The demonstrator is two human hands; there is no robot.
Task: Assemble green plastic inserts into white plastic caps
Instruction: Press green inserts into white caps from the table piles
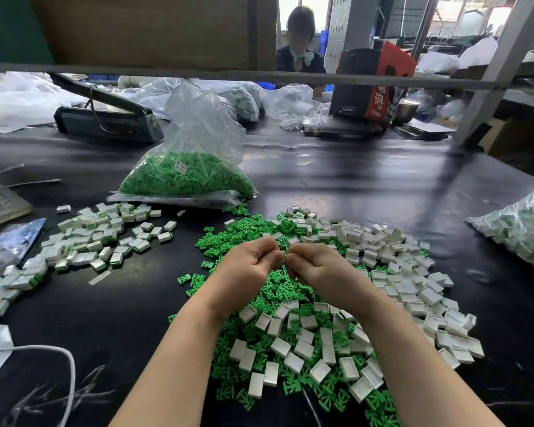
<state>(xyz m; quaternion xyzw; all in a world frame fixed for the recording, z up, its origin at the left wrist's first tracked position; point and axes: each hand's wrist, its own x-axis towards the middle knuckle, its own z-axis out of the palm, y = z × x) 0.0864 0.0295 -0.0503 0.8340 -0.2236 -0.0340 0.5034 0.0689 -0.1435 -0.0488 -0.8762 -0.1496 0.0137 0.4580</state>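
A mixed heap of loose green inserts and empty white caps covers the black table in front of me. My left hand and my right hand meet above the heap, fingers curled, thumbs nearly touching. Between the fingertips a small white piece barely shows; most of it is hidden, so I cannot tell which hand holds which part. A pile of assembled caps with green showing lies to the left.
A clear bag of green inserts stands behind the heap. Another bag of parts sits at the right edge. A heat sealer, a red-black box and a seated person are at the far side. A white cord lies near left.
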